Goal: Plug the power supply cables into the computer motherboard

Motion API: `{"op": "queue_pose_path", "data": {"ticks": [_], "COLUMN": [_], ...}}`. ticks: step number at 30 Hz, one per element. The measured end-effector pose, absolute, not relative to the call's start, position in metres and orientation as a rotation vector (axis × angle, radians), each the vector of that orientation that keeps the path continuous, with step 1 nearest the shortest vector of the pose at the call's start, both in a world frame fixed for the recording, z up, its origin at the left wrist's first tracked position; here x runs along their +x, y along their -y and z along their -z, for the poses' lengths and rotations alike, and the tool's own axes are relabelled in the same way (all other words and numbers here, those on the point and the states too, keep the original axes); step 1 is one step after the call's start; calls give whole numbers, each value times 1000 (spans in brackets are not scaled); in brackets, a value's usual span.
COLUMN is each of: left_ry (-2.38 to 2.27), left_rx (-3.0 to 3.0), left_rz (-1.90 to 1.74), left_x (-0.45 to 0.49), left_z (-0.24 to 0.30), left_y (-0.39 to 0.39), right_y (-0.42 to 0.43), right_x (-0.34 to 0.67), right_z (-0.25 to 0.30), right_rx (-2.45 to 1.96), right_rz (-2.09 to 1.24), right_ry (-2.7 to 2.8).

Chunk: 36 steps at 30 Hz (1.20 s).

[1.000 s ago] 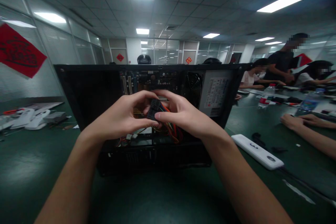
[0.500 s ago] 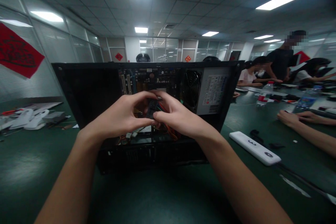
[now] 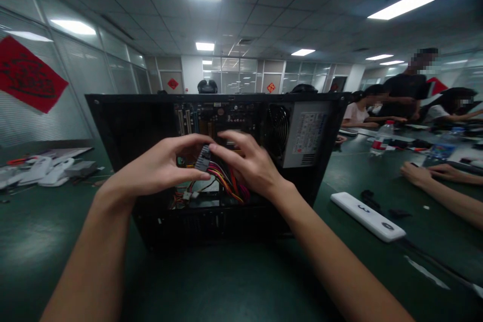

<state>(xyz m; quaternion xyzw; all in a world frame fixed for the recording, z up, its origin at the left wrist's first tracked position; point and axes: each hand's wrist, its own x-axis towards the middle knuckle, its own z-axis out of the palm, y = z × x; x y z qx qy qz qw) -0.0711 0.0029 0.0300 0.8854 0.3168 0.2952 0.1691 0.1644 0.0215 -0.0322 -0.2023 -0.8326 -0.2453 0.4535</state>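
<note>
A dark multi-pin power connector (image 3: pixel 204 158) with a bundle of coloured wires (image 3: pixel 225 183) is inside an open black computer case (image 3: pixel 113 110). My left hand (image 3: pixel 162 163) curves around the connector, which sits between its thumb and fingers. My right hand (image 3: pixel 256 163) is just right of it, fingers apart, one fingertip touching the connector's upper edge. The wires run down and right, partly hidden by my right hand. Behind the hands is the motherboard (image 3: pixel 234 110); the power supply (image 3: pixel 307 133) with its fan is at the upper right.
Small loose plugs (image 3: pixel 190 194) hang low in the case. A white power strip (image 3: pixel 368 216) lies right of the case, near another person's hands (image 3: pixel 418 173). Bottles (image 3: pixel 383 138) stand farther back. White and grey parts (image 3: pixel 56 171) are piled at the left.
My right hand has loosened and spread its fingers, moving right from my left hand. The connector has shifted left and tilted, and its wires show more. The view has tipped slightly.
</note>
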Motion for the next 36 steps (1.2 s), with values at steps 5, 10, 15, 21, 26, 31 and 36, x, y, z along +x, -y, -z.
{"op": "queue_pose_path", "data": {"ticks": [5,10,15,21,26,31,36], "left_ry": [-892,-917,-913,-1185,-1361,-1408,-1441], "left_rx": [2558,2860,3095,3127,3046,2984,2969], "left_rz": [-819,-1120,-1050,-670,-492,-454,-445], "left_x": [-57,-45,-37,-18,-4,0,2], "left_z": [-24,-10,8,32,48,58,64], "left_y": [-11,-32,-50,-64,-74,-81,-84], "right_y": [-23,-21,-16,-29,-43,-45,-43], "right_x": [169,168,160,176,188,187,184], "right_z": [34,33,38,54,62,66,68], "right_rx": [-359,-786,-1334,-1586,-1584,-1534,-1534], "right_rz": [846,674,439,337,327,322,299], "right_ry": [2072,2152,2245,2312,2337,2359,2376]}}
